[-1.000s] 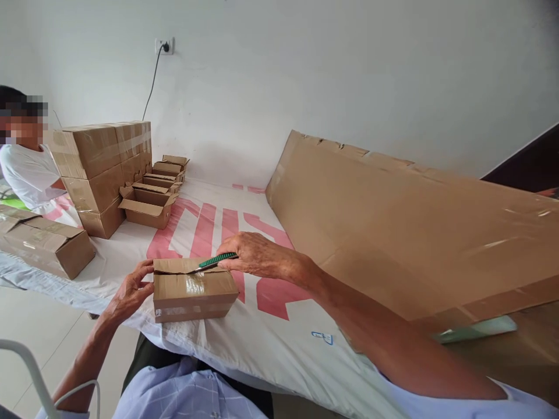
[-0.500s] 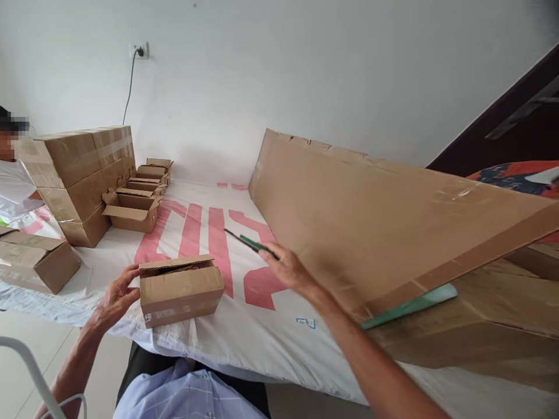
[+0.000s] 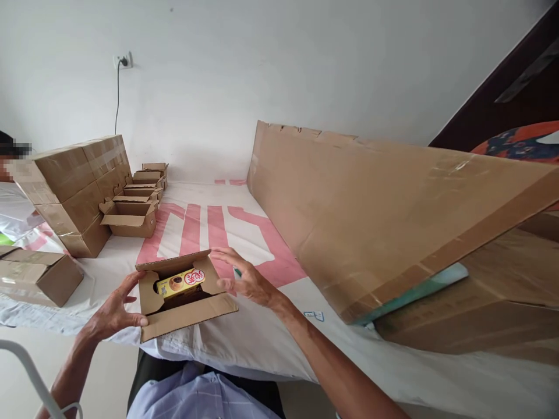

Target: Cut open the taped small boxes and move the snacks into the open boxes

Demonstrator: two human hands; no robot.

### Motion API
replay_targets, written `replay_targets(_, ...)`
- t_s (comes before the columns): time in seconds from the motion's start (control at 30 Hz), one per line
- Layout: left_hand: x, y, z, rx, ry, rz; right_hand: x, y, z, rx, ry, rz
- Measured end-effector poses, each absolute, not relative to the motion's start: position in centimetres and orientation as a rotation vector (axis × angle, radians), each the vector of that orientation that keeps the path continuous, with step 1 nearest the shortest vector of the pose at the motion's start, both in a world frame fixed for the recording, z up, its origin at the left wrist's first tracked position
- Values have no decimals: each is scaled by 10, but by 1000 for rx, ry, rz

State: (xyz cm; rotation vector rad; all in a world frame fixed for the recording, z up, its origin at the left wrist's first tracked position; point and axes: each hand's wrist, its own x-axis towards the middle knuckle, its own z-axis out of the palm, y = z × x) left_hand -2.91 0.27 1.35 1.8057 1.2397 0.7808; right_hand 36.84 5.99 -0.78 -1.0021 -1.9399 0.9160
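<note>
Btwn L hand [image 3: 110,311] (gripping its L end) & R hand [image 3: 254,285], holding green tool [image 3: 237,272], sits open carton [image 3: 190,316].

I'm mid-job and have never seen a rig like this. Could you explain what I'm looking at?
There is no machine here, just a person working barehanded; every picture comes from one camera worn on the head, looking forward and down. On the white, pink-marked cloth sits an opened carton; a yellow printed box shows inside. The left hand grasps the carton's left end. The right hand is at the other end; something green, mostly hidden, shows by its fingers. Farther left stand stacked boxes and open cartons; a large cardboard piece stands to the right.
</note>
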Motion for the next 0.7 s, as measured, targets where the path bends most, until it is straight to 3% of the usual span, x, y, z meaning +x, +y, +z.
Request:
replay_targets(0.27,-33,10,17,1881,1251,685,350,78,3,-1049,-2235,1085)
replay_targets(0.7,-41,26,29,2325,1411,554,347,84,-6,-1033,-2364,763)
